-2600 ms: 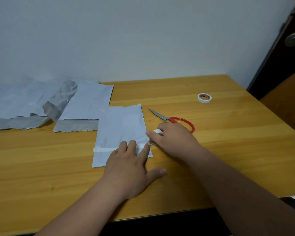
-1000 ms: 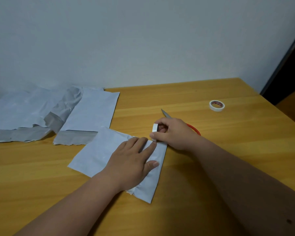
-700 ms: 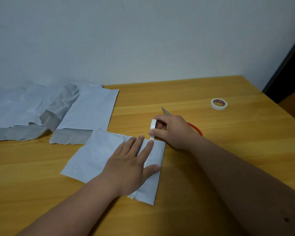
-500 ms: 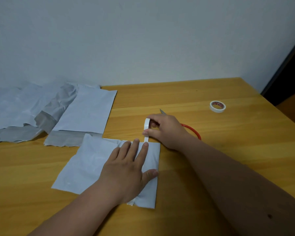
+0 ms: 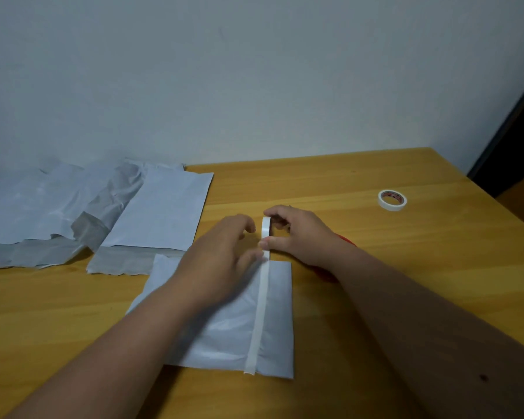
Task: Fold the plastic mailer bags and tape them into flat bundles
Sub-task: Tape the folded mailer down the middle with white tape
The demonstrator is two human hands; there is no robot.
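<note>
Taping step here: the folded mailer bag lies flat on the wooden table, a white tape strip running down it. Right hand pinches the tape roll at the far edge. Left hand is blurred, fingers loosely spread over the bag. Next up, I'd guess: cut the tape; red scissors sit under the right wrist.

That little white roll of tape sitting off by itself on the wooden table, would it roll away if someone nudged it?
Probably not: the small white tape roll lies flat on its side on the wooden table, so a nudge would likely slide it. It looks thin and light, so it should move easily. Stood on edge, it would probably roll.
</note>
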